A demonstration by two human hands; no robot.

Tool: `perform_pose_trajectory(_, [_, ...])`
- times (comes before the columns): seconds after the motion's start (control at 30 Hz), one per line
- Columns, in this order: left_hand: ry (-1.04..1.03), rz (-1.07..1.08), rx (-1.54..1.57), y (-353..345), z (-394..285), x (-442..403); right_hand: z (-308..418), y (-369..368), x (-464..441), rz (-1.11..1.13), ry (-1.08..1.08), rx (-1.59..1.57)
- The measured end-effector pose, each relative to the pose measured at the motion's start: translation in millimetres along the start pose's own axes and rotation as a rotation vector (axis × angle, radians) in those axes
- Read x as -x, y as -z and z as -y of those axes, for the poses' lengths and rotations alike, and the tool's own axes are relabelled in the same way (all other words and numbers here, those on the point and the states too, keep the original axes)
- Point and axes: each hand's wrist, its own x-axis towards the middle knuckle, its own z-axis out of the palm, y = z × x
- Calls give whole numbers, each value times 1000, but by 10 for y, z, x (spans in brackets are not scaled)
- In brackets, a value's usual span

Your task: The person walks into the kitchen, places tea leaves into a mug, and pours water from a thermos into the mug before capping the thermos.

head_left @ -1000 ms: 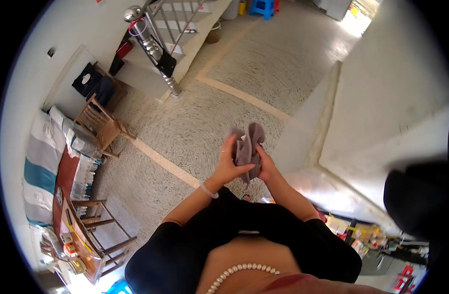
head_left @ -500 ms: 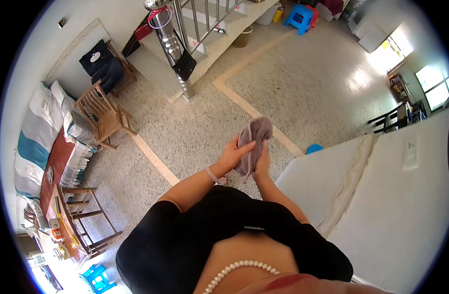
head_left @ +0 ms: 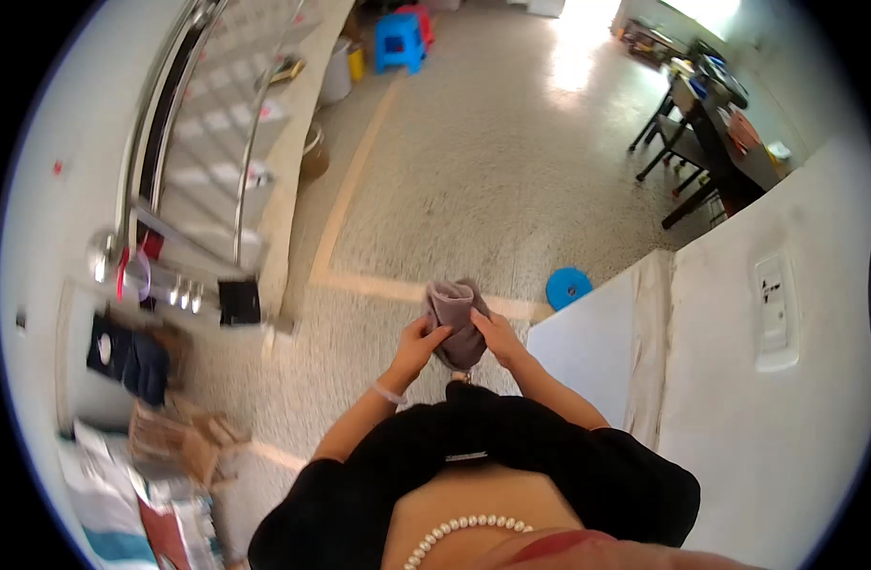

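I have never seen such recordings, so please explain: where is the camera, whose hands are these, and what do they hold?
There is no machine here: the left hand and right hand are a person's own bare hands. One camera, worn on that person's head, looks forward and down. Both hands hold a bunched, greyish-purple cloth above the speckled grey floor. On that floor are a round blue object, whose use I cannot tell, and a blue plastic stool farther away.

Blue stool (head_left: 398, 38) beside red stool (head_left: 425, 23)
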Motion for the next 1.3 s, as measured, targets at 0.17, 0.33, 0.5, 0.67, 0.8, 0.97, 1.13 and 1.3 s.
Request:
perform_pose_trajectory(0.17, [-160,-200,241,62,-722,-981,325,630,-1184,-302,99,-64])
perform_pose_trajectory(0.33, [-173,-103,721,120,-1161,-1590,881,742,-1728,-195,53,-160])
perform_pose_trajectory(0.5, [-137,-177,832,330,-1376,-2441,1128,1098,-2405,-31,-88,187])
perform_pose_trajectory(0.67, [-96,107,739,166,-1926,-3761,1450,1584,-3029,142,88,830])
perform_pose_trajectory(0.8, [30,401,470,-510,-2188,-4785,1729,1908,-3740,-136,164,743])
perform_pose_trajectory(0.97, [279,834,401,-1855,-2801,-5286,1808,2801,-4668,-397,365,588])
perform_pose_trajectory(1.13, [212,872,709,-2509,-2683,-6517,3501,3061,-4259,-353,616,-25])
perform_pose_trajectory(1.3, [423,793,594,-3055,-2630,-7563,3591,4339,-4943,-340,332,-633])
